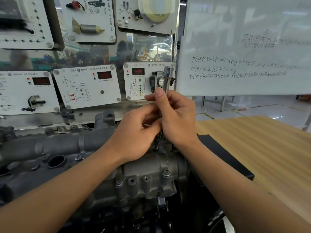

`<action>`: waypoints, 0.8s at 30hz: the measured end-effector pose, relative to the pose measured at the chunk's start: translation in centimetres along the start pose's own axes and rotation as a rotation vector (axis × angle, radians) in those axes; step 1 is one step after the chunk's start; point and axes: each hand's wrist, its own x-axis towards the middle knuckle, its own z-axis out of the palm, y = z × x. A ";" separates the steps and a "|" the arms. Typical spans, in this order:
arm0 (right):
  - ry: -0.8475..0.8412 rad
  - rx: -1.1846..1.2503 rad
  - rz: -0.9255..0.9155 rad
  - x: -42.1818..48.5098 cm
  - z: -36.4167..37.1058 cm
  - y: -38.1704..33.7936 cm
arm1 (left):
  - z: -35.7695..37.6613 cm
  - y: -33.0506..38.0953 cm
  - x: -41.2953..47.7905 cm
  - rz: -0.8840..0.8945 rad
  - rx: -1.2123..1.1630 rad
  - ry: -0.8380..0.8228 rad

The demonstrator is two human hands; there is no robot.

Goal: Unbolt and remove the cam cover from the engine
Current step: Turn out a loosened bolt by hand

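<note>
Two hands are seen meeting at mid-frame, just above the engine. An upright socket wrench [168, 76] is gripped by the right hand [176, 118], thumb laid along the shaft, the tool's top standing clear above the fist. Lower down, the shaft is pinched by the curled fingertips of the left hand [138, 132]. Directly below the grip, the grey cam cover [58, 145] is spread across lower left and centre, the tool's tip down at its far edge.

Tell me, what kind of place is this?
Probably a car-repair training workshop: a bare engine sits in front, sensor panels with red displays hang behind it, and a whiteboard with handwriting stands to the right.
</note>
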 end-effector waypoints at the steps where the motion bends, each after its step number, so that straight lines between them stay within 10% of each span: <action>1: -0.035 -0.027 -0.004 -0.1 0.1 0.0 | -0.1 0.1 0.0 0.009 -0.035 -0.011; 14: -0.054 -0.038 -0.011 -0.6 0.5 -0.1 | -0.3 -0.4 0.3 -0.005 0.012 0.163; 24: -0.151 0.003 0.070 -0.5 0.3 -0.2 | -1.0 0.1 0.0 -0.067 0.019 -0.047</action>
